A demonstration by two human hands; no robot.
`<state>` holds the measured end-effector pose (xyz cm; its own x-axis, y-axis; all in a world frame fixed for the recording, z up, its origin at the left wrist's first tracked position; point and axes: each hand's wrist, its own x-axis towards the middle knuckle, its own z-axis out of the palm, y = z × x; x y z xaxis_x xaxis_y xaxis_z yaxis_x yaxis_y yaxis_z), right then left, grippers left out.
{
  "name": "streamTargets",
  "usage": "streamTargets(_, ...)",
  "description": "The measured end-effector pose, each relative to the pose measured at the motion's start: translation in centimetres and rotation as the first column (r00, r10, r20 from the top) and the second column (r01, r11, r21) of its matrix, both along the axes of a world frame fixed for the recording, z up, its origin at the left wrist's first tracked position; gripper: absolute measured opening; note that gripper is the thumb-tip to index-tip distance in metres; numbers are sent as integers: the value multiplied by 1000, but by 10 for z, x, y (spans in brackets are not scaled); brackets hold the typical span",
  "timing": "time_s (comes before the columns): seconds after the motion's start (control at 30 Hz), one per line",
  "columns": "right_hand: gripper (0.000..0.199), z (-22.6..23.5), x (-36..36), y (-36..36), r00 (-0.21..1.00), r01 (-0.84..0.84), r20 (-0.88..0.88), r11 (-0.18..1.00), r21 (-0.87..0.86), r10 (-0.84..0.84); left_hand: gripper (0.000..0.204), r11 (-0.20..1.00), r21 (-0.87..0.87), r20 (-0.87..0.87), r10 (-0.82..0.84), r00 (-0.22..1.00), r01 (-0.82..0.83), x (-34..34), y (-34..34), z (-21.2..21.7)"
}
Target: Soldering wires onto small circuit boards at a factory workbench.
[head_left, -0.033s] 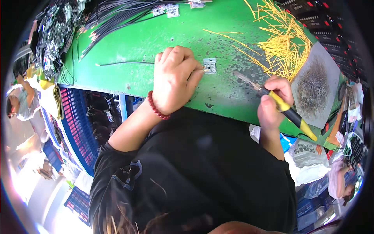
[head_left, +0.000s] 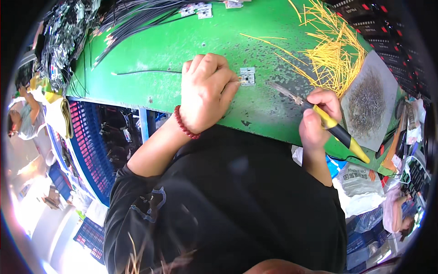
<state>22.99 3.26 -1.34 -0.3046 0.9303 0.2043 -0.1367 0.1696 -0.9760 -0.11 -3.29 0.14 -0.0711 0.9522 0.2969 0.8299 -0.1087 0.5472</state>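
Observation:
My left hand (head_left: 205, 89), with a red bead bracelet at the wrist, is closed on a thin black cable (head_left: 150, 71). The cable's free end trails to the left over the green bench. At my fingertips, the wire ends meet the edge of a small white circuit board (head_left: 247, 76) lying flat on the bench. My right hand (head_left: 319, 116) grips a yellow and black soldering iron (head_left: 340, 132) like a pen. Its metal tip points left at the board, a short gap from it. My left fingers hide how the wires are pinched.
Loose yellow solder sticks or wires (head_left: 333, 57) lie in a heap at the far right. Beside them is a grey sheet (head_left: 383, 91) with a dark, speckled patch. Black cables (head_left: 137, 27) and more boards (head_left: 205, 11) lie at the back left. A blue crate (head_left: 91, 150) stands below the bench.
The soldering iron's tip has shifted slightly left, nearer the circuit board. My left hand keeps its place beside the board, still closed on the cable.

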Motion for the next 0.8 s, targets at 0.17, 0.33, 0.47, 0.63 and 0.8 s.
streamTargets(0.17,23,-5,-13,-8,997,17,77,990,-143,-6,12,997,83,-41,7,999,-4,-4,-2,-11)
streamTargets(0.33,29,-18,-16,-7,997,-51,56,998,28,49,10,994,112,-25,-4,1000,7,-6,-1,-14)
streamTargets(0.47,29,-14,-20,-6,993,-86,95,991,99,77,9,994,105,-15,-11,1000,13,-8,-1,-14)
streamTargets(0.63,28,-15,-18,-6,982,-131,159,978,160,106,9,995,97,-4,-22,1000,22,-8,-1,-14)
streamTargets(0.8,27,-10,-19,-7,973,-158,195,973,168,124,13,996,85,2,-14,1000,14,-8,-2,-14)
